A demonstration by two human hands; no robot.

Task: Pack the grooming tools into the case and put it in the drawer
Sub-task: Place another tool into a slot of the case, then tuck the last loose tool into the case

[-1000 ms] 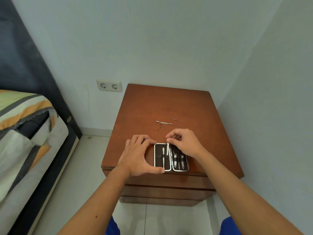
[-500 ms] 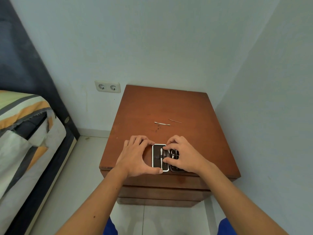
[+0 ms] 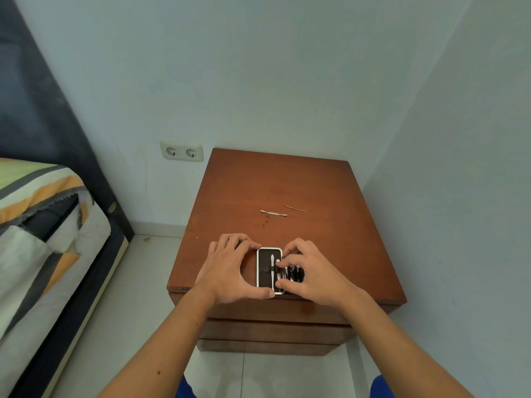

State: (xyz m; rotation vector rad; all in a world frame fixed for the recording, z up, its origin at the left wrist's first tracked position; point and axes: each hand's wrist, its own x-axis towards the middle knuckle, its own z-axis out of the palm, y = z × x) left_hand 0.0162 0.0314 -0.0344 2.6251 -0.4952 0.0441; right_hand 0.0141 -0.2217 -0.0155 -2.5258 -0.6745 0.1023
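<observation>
A small dark case [image 3: 265, 268] with a white rim lies open near the front edge of the brown nightstand [image 3: 316, 185]. My left hand [image 3: 230, 271] clasps its left half, thumb along the near edge. My right hand [image 3: 310, 274] rests over the right half, fingertips pressing a thin metal tool at the case's middle. A slim white tool [image 3: 272, 259] sits strapped in the left half. Two loose tools lie farther back on the top: a white-tipped stick [image 3: 273, 213] and a thin metal pin [image 3: 295, 208]. The drawer fronts [image 3: 273, 328] below are closed.
The nightstand stands in a corner, walls behind and to the right. A double wall socket [image 3: 181, 151] is left of it. A bed with a striped cover [image 3: 43, 225] and dark headboard runs along the left. Pale tiled floor [image 3: 138, 297] lies between bed and nightstand.
My right hand has come down from the case's far edge onto its right half, covering the tools there. The left hand has stayed on the case.
</observation>
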